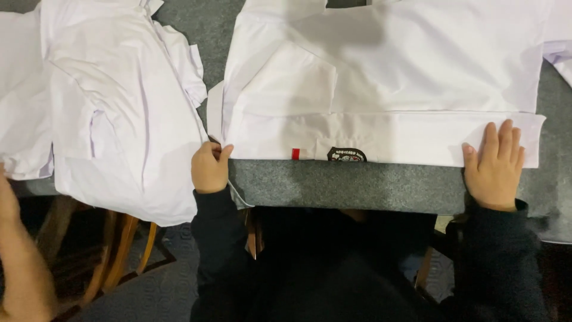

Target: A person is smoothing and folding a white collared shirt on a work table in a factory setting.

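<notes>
- One white shirt lies flat on grey tabletop, folded hem along near edge; red tag and dark badge on hem.
- Left hand, 8 o'clock corner: grip pinched together on hem.
- Right hand, 4 o'clock corner: fingers apart, flat on hem.
- Pile of white shirts at 9 o'clock.
- Another person's arm, far left.

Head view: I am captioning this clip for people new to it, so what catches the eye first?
A white shirt spread flat on the grey table, its folded near edge pinched by the left hand and pressed flat by the right hand. A small red tag and dark badge mark that edge. A heap of white garments lies left.
</notes>
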